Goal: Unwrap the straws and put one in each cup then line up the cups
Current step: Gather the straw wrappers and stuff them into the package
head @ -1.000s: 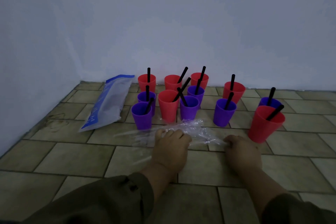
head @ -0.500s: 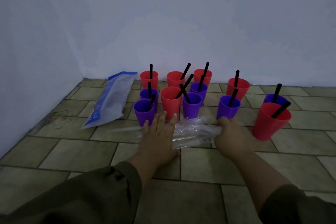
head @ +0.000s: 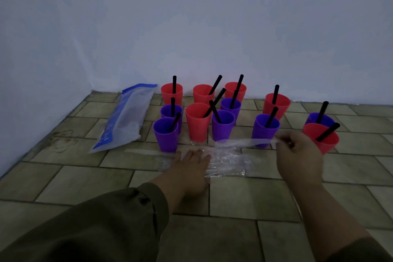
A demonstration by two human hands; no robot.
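Main risk: right hand [head: 297, 155] hangs just beside the red plastic cup at far right [head: 328, 144], knuckles close to its rim, w/ that cup's black straw [head: 328, 132] leaning out over the hand's side. A careless flick while pulling & the cup prob tips; it looks light & empty. 2nd risk: the clear plastic wrapper strip [head: 240, 142] this hand lifts runs leftward in front of the purple plastic cup [head: 264, 132], so a sideways tug could drag across that cup & nudge it. 3rd: cups sit bunched, not in a line, esp the left cluster. Sliding one could bump its neighbours & shake the leaning straws.

Pose: right hand raised off the tiled floor [head: 234, 198], thumb & fingers [head: 286, 141] pinching the strip's right end. Left hand [head: 189, 168] lies flat, palm down, fingers [head: 191, 155] straight & close together, pressing the left part of the crumpled pile of clear wrappers [head: 227, 164]. Forearm in an olive sleeve [head: 106, 219].

Task things: 12 cups in view (6 red, 6 purple) stand upright near the wall [head: 212, 27], each w/ a straw in. Lining up not yet done, I'd judge. Blue-edged clear zip bag [head: 125, 117] lies left of them
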